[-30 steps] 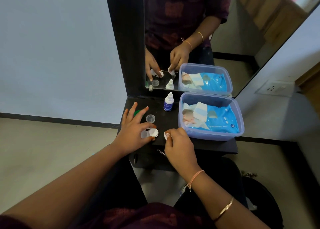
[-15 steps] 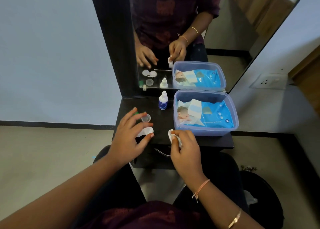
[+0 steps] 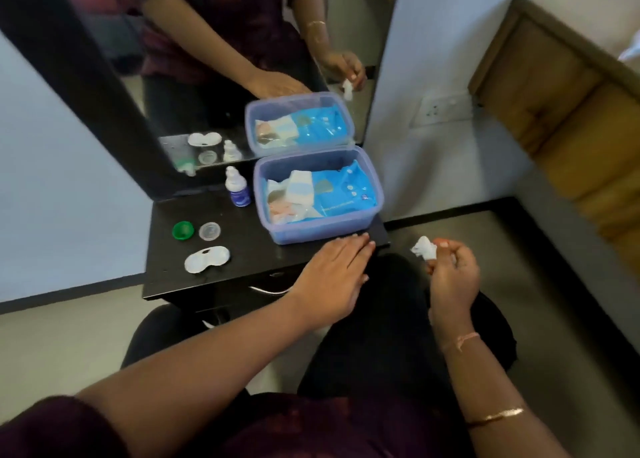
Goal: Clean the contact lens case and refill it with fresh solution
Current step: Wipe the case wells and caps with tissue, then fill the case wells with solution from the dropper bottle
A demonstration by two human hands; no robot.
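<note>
The white contact lens case lies open on the black table, with nothing touching it. Behind it sit a green cap and a clear cap. The small solution bottle stands upright at the back, by the mirror. My left hand rests flat with fingers spread at the table's front edge, just in front of the plastic tub. Off the table to the right, over the floor, my right hand pinches a crumpled white wipe.
A translucent blue tub holding a blue wipes pack fills the table's right half. A black-framed mirror stands behind the table. A metal drawer handle sits under the front edge. A wooden door is at the right.
My left hand let go of the lens case and moved right to the table's front edge. My right hand carried the wipe off the table to the right. The view swung right.
</note>
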